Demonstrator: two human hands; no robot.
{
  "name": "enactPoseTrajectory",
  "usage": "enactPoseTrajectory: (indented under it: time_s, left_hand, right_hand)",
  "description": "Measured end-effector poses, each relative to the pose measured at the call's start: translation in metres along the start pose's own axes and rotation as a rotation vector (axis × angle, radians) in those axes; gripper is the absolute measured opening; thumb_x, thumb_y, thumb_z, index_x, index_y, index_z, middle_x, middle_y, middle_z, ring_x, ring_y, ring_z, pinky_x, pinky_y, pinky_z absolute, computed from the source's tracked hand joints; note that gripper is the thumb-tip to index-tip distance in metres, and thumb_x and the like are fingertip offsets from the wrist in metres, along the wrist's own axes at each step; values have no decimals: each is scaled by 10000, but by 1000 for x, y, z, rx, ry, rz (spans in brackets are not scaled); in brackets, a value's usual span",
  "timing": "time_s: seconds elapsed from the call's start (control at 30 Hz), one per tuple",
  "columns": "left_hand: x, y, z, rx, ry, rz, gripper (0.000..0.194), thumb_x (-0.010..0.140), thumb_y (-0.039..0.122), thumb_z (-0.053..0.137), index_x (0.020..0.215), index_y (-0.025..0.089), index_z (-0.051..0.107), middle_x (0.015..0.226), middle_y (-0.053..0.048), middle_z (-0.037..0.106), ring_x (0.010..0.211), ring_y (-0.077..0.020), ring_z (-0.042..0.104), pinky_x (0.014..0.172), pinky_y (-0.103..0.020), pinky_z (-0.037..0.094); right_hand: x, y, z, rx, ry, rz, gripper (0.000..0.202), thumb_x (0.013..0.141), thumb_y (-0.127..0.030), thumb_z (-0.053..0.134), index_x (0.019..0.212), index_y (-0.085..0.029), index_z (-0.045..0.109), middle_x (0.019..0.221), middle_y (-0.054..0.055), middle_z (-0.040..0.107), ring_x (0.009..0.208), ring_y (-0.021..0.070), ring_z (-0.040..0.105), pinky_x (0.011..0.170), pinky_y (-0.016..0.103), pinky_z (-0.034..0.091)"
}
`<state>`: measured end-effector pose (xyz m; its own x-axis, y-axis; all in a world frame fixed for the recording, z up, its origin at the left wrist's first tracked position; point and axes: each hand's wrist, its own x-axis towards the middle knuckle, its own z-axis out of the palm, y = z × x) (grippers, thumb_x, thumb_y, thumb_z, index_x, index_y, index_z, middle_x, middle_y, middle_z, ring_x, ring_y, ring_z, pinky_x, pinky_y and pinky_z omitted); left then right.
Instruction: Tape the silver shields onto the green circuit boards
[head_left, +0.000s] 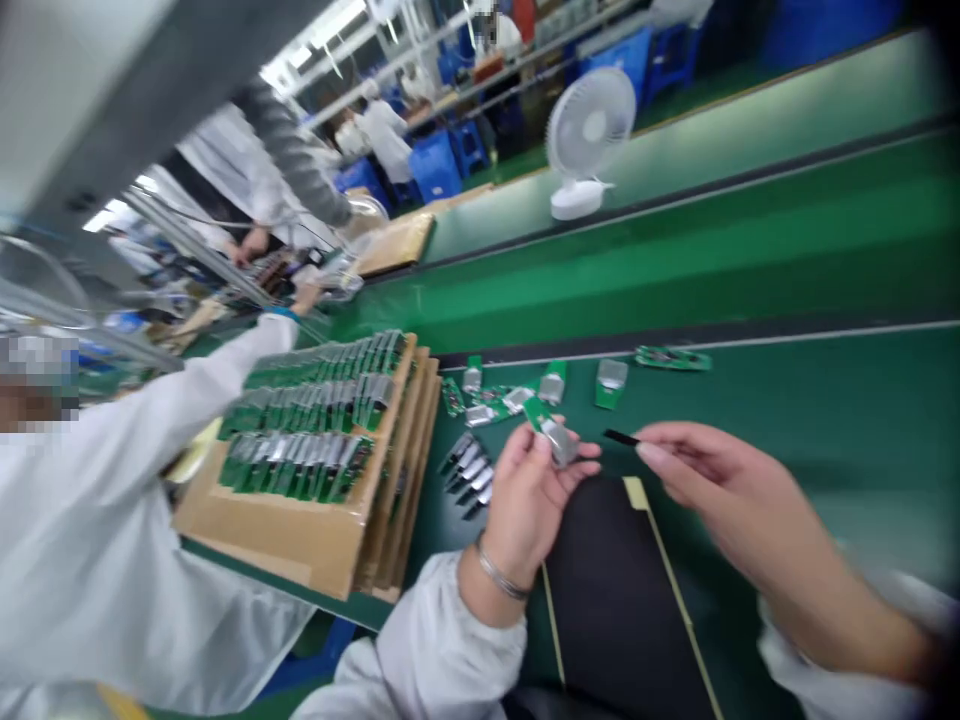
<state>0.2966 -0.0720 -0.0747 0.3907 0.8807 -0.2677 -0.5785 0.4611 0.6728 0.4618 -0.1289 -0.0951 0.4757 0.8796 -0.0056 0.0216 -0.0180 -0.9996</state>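
Observation:
My left hand (529, 490) pinches a small green circuit board with a silver battery cell (556, 440) on it, held above the bench. To its right, my right hand (712, 475) grips a short black strip (621, 438) between thumb and forefinger; its tip points toward the board but stays apart from it. Below both hands lies a black sheet (619, 590) with pale yellow edges. Left of my left hand sits a row of boards with black-ended silver cells (469, 475). Several loose boards with silver cells (553, 382) are scattered beyond my hands.
Stacked cardboard trays (337, 540) at the left carry rows of green boards (300, 465). A co-worker's white sleeve (210, 390) reaches over behind them. A white fan (589, 140) stands past the green conveyor belt (675, 255). One bare board (673, 358) lies by the bench's far edge.

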Motion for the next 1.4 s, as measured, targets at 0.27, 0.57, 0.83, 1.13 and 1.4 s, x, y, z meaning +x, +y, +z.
enactPoseTrajectory:
  time_s: [0.27, 0.57, 0.83, 1.13, 1.4]
  left_hand:
    - [2, 4, -4, 53, -52, -114, 254, 906, 303, 746, 1121, 168, 745, 971, -72, 759, 879, -171, 715, 836, -304, 564]
    - [0, 1, -6, 27, -85, -156, 190, 922, 237, 718, 1103, 186, 747, 1046, -79, 768, 961, -206, 749, 911, -362, 580]
    - [-3, -3, -8, 102, -129, -90, 303, 773, 184, 857, 1053, 219, 747, 1071, -54, 769, 931, -179, 723, 882, -312, 565]
    - [0, 9, -11, 84, -352, -246, 372, 910, 484, 700, 1043, 142, 763, 926, -87, 791, 786, -203, 768, 697, -274, 627]
    - [-1, 5, -12, 32, -381, -320, 298, 841, 285, 815, 1092, 158, 717, 903, -54, 787, 812, -185, 783, 704, -231, 637]
  right_hand:
    - [-4, -19, 2, 211, -132, 200, 264, 795, -457, 813, 807, -213, 715, 550, -55, 455, 468, 81, 331, 442, 238, 244]
    - [-7, -18, 7, 169, -117, 18, 202, 826, -282, 791, 981, -250, 666, 789, -15, 614, 649, 125, 556, 539, 250, 461]
    - [-16, -8, 15, -58, -105, -363, 446, 821, -163, 803, 1182, -296, 576, 1125, 43, 667, 1017, 207, 664, 810, 366, 552]
    - [-2, -14, -1, 242, -369, -258, 384, 939, -189, 740, 1252, -310, 553, 1194, 17, 747, 1055, 155, 717, 865, 288, 579]
    - [0, -10, -1, 285, -421, -209, 314, 979, -226, 700, 1241, -297, 543, 1226, 21, 752, 1070, 137, 716, 850, 255, 578]
